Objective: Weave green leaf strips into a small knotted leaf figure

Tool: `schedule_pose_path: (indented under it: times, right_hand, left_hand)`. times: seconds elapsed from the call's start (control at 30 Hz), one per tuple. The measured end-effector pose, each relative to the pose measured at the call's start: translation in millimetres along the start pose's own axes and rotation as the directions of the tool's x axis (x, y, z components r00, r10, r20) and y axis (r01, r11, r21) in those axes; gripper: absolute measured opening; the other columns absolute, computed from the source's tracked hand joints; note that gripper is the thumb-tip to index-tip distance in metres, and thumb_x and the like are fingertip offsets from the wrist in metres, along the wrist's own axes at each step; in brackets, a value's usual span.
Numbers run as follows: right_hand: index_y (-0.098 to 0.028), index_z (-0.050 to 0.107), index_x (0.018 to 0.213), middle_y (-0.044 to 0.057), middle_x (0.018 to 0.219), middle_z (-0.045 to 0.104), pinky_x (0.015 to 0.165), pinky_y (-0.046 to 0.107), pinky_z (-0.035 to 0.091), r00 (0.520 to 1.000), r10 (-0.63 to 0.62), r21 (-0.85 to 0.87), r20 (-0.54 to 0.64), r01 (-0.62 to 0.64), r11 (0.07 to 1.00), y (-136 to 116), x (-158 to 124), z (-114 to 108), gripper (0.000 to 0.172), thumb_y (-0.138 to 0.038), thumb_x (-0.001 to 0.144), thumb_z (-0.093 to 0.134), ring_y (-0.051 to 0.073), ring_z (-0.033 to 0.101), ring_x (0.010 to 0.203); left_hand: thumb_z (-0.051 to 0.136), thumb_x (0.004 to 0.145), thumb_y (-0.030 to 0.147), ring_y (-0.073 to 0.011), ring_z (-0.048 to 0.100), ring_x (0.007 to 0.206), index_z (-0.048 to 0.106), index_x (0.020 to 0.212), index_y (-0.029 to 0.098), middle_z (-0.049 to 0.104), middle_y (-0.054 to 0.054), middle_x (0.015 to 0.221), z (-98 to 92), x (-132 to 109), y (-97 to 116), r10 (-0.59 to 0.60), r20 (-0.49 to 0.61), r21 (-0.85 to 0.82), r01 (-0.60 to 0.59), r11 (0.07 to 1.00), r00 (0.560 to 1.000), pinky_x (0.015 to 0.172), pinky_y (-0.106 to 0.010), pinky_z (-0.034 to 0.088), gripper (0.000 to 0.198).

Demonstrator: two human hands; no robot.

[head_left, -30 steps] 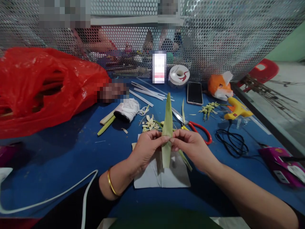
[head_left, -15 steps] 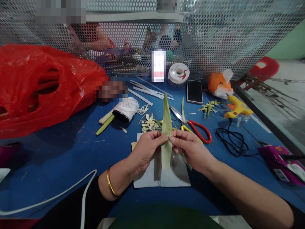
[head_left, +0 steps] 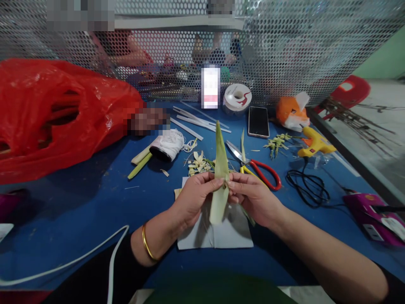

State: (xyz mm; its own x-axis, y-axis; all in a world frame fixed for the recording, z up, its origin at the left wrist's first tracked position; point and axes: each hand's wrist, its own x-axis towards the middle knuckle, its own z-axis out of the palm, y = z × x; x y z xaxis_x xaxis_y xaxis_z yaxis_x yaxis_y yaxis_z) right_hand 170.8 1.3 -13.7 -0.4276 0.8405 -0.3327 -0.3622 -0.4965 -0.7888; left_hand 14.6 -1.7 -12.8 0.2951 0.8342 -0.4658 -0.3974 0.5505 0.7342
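Note:
A long pale-green leaf (head_left: 222, 158) stands nearly upright between my hands, its pointed tip up and its broad end down. My left hand (head_left: 199, 190) pinches it near the middle from the left, thumb in front. On the other side, my right hand (head_left: 253, 192) grips the leaf's right edge between thumb and fingers, where it looks creased. Below lies a white sheet (head_left: 234, 236) on the blue table (head_left: 152, 223). Just beyond the hands are cut leaf bits (head_left: 199, 162) and red-handled scissors (head_left: 261, 171), with a yellow-handled tool (head_left: 248, 170) partly hidden by my right hand.
A red plastic bag (head_left: 104, 93) fills the left. White thread (head_left: 171, 141), white strips (head_left: 196, 120), a ribbon spool (head_left: 237, 97) and a phone (head_left: 258, 121) lie at the back. To the right are a yellow glue gun (head_left: 316, 141), its black cord and a purple box (head_left: 373, 217).
The leaf's lower end has swung left and its tip leans slightly left. It now bends at my fingers, with a crease at its right edge. Both hands have barely shifted.

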Motion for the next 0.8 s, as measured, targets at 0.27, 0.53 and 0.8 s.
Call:
schedule_pose_path:
  times: [0.27,0.53,0.8]
  right_hand:
    - [-0.017,0.067,0.074,-0.003,0.064,0.056,0.054,0.023,0.038,0.995,-0.092,-0.145,-0.047,0.085,0.986,0.5,-3.1,1.2,0.02,-0.032,0.074,0.079,0.009,0.046,0.057]
    - [-0.019,0.056,0.069,-0.005,0.058,0.054,0.056,0.026,0.042,0.985,-0.143,-0.433,-0.094,0.088,0.897,9.6,-3.0,5.9,0.021,-0.03,0.073,0.074,0.01,0.05,0.054]
    - [-0.02,0.056,0.07,-0.004,0.059,0.053,0.054,0.025,0.041,0.948,-0.3,-0.581,-0.108,0.185,0.793,8.8,-2.5,4.3,0.016,-0.03,0.077,0.065,0.01,0.048,0.054]
  left_hand:
    - [0.076,0.071,0.03,-0.0122,0.056,0.06,0.062,0.07,0.017,0.063,0.0,0.066,-1.8,0.4,-3.3,0.169,-0.105,0.183,-0.148,0.972,0.98,0.061,-0.027,0.046,0.019]
    - [0.07,0.075,0.032,-0.0113,0.05,0.059,0.055,0.069,0.019,0.055,0.003,0.064,-2.6,2.8,-7.0,0.296,-0.126,0.345,-0.238,0.908,0.947,0.058,-0.025,0.043,0.02]
    - [0.059,0.083,0.034,-0.0175,0.058,0.077,0.06,0.083,0.017,0.063,-0.003,0.081,-1.0,0.2,-5.5,0.357,-0.03,0.469,-0.302,0.83,0.934,0.07,-0.03,0.048,0.016]
